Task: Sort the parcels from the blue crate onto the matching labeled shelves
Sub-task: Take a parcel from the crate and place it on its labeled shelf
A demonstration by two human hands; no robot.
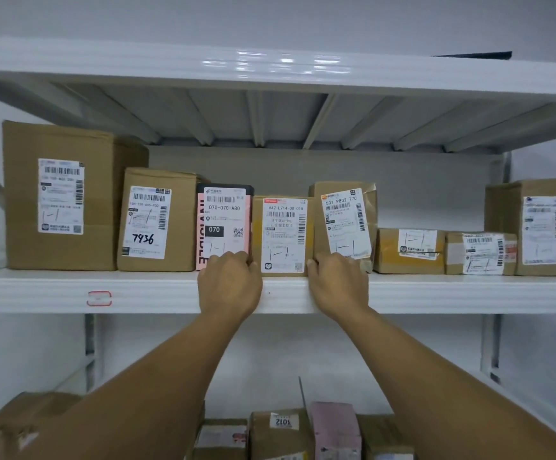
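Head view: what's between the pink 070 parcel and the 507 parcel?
The brown 642 parcel, upright, with the left hand and right hand at its lower corners; the head view shows it.

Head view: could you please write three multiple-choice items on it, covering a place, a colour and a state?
1. Where is the 642 parcel? A) on the shelf, between the 070 parcel and 507 parcel; B) on the floor; C) in a crate.
2. What colour is the 070 parcel? A) green; B) pink; C) blue.
3. What do the left hand and right hand do? A) hang idle; B) write; C) grip the 642 parcel.
Key: 1A, neighbours flank it; 2B, its pink side shows; 3C, both curl round its lower edges.
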